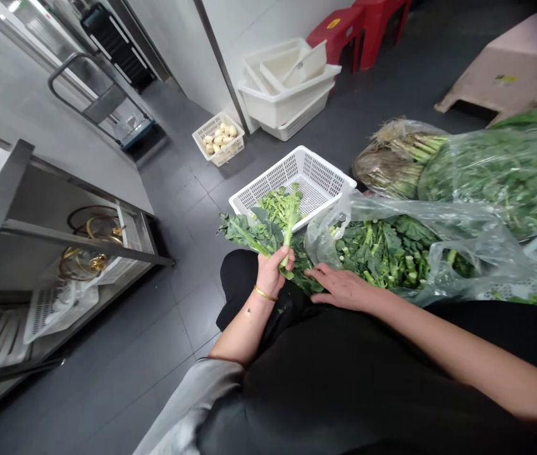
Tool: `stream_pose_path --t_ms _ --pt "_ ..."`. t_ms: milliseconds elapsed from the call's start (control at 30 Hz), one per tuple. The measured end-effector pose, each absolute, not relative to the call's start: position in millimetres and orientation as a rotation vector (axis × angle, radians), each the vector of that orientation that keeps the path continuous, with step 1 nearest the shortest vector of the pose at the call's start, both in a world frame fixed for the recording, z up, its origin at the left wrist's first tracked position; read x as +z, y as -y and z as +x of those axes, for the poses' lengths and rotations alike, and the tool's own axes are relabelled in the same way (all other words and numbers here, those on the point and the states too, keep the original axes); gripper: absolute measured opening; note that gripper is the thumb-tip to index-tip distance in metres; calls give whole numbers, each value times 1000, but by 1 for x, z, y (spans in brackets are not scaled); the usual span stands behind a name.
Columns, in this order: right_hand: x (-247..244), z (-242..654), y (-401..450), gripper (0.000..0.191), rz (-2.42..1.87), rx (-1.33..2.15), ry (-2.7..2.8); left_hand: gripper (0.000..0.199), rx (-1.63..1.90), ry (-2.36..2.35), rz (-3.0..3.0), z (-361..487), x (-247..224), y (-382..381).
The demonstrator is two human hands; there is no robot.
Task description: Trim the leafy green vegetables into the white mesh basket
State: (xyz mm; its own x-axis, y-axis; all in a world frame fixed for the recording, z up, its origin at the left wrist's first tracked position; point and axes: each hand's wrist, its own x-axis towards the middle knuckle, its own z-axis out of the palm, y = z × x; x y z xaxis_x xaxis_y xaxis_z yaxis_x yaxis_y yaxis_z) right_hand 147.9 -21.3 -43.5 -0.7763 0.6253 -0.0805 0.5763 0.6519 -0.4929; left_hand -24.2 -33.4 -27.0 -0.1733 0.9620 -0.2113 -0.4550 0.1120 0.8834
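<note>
"How were the fingers?"
"The left hand [275, 268] was curled shut round green stalks [289, 234], just before the basket [268, 174]. The right hand [341, 287] was half open, fingers apart, by dark leaves [301, 278] on the basket's near side."
"Any room?"
"Smooth tiled floor [168, 259] lay open left of the slotted plastic basket; a crinkly clear bag [460, 212] crowded its right."

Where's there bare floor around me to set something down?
The widest free patch is the tiled floor between the metal shelf and your knee. A smaller strip lies between the small basket of pale vegetables and the white basket. Your right side is crowded: bagged leafy greens and rooted bunches sit close together.
</note>
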Motion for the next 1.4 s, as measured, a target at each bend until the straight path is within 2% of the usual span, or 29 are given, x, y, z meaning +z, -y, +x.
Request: stream_pose_path --t_ms 67,167,233,333,400,500,567,633,733,833,900,967,1067,1133,1200,1300,1400 --pt "-38 150 2 63 -1086 993 2637 30 1381 -1131 745 -25 -27 39" --pt "-16 143 -27 45 -1262 1181 2273 30 1319 -1212 832 -14 -26 48" --pt "-5 136 -31 48 -1351 1041 2151 31 1316 -1211 827 -6 -24 49" --pt "-3 132 -11 46 -1232 701 2235 34 1355 -1107 681 -2 -20 46" --pt "-10 138 1 41 -1115 722 2288 34 1298 -1008 553 -6 -18 44" --pt "-15 153 -3 34 -1084 1243 2083 32 1123 -839 407 -14 -18 44" --pt "-12 158 -18 43 -998 1621 1785 32 1020 -773 343 -15 -19 47" --pt "-6 157 -31 46 -902 1756 1547 35 941 -771 339 -13 -20 48" --pt "-2 148 -36 35 -1015 1573 1510 40 996 -906 471 -8 -18 48" --pt "-3 138 -19 33 -1242 1069 1706 41 1217 -1085 568 0 -17 44" --pt "-4 136 -3 34 -1243 797 1841 36 1307 -1088 562 4 -17 41" --pt "-6 140 9 35 -1143 790 1997 33 1350 -1046 560 5 -17 41" --pt "-6 154 3 38 -1071 1148 2161 33 1391 -1032 600 2 -17 43" --pt "-5 160 -15 43 -1138 1405 2017 34 1391 -1051 663 -1 -17 47" --pt "-3 160 -35 47 -1235 1483 1766 34 1362 -1093 740 -2 -18 51" --pt "1 150 -43 45 -1323 1147 1733 34 1300 -1176 807 1 -19 54" --pt "5 138 -16 40 -1081 706 2056 33 1313 -1183 711 3 -16 51"
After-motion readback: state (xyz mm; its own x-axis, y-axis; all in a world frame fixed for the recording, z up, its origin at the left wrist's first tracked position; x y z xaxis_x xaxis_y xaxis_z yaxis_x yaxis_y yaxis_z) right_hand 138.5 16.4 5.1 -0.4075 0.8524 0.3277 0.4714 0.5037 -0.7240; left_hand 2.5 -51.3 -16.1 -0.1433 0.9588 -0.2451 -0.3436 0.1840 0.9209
